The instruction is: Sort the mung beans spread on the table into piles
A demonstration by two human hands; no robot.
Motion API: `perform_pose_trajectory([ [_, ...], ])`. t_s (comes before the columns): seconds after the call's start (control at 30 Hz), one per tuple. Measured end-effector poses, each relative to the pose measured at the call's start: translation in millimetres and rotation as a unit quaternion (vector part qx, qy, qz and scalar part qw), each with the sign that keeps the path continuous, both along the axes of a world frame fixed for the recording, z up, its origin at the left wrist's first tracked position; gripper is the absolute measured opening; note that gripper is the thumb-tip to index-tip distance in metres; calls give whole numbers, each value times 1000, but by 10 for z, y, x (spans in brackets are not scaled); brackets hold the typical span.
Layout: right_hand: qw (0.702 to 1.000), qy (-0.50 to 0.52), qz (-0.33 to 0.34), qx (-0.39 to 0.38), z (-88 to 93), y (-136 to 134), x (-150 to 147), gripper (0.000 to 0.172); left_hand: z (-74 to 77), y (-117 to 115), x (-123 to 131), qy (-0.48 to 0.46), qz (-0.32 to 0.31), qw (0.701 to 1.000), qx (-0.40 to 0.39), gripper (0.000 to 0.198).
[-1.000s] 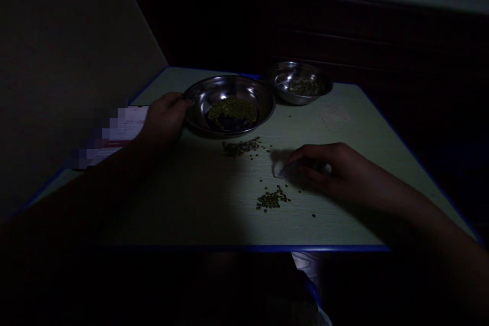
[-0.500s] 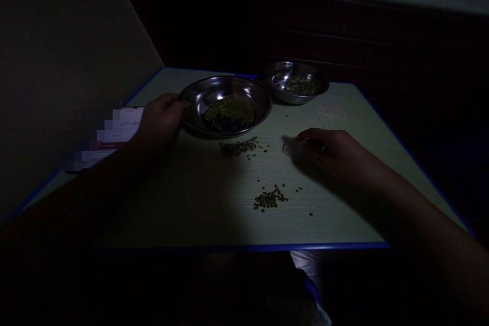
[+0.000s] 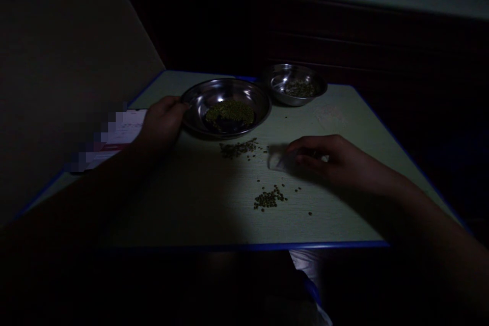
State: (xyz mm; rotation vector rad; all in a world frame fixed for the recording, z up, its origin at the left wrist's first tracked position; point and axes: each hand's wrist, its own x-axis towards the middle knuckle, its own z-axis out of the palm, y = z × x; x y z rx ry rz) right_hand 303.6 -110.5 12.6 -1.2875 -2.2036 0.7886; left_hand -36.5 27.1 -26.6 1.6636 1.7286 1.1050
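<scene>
My left hand point(image 3: 164, 119) is closed on the left rim of a shiny metal bowl point(image 3: 191, 126) that rests on the table. Inside the bowl lies a heap of small greenish beans or seeds point(image 3: 231, 112). My right hand point(image 3: 323, 158) pinches a small, thin, translucent piece point(image 3: 281, 163), blurred and too dim to name exactly, low over the tabletop. Left of that piece is a loose dark pile of beans or seeds point(image 3: 237, 148). A second small pile point(image 3: 269, 197) lies nearer the front edge, with a few strays around it.
A second metal bowl point(image 3: 296, 99) with pale-green contents stands at the back right. Near it lies a faint whitish crumpled patch, perhaps thin plastic point(image 3: 329, 114). A printed sheet or booklet point(image 3: 124, 127) is at the left. The pale table point(image 3: 183, 214) has blue edging; the room is dark.
My right hand has moved a little left and nearer to me with the translucent piece, which now shows more. My left hand stays on the bowl; the piles look unchanged.
</scene>
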Motion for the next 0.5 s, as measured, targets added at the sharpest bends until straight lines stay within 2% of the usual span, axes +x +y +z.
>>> perform_pose_trajectory([
  [0.13, 998, -4, 60, -24, -16, -33, -54, 30, -12, 8, 9, -35, 21, 999, -14, 37],
  [0.23, 997, -20, 80, -9, -23, -35, -68, 34, -11, -3, 14, -34, 29, 999, -16, 39],
  [0.37, 997, -38, 65, 13, -52, -32, -97, 37, 9, -24, 18, -22, 28, 999, -11, 38],
  [0.5, 997, -62, 6, 38, -92, 12, -76, 37, -3, -3, 0, -18, 37, 999, -16, 35],
])
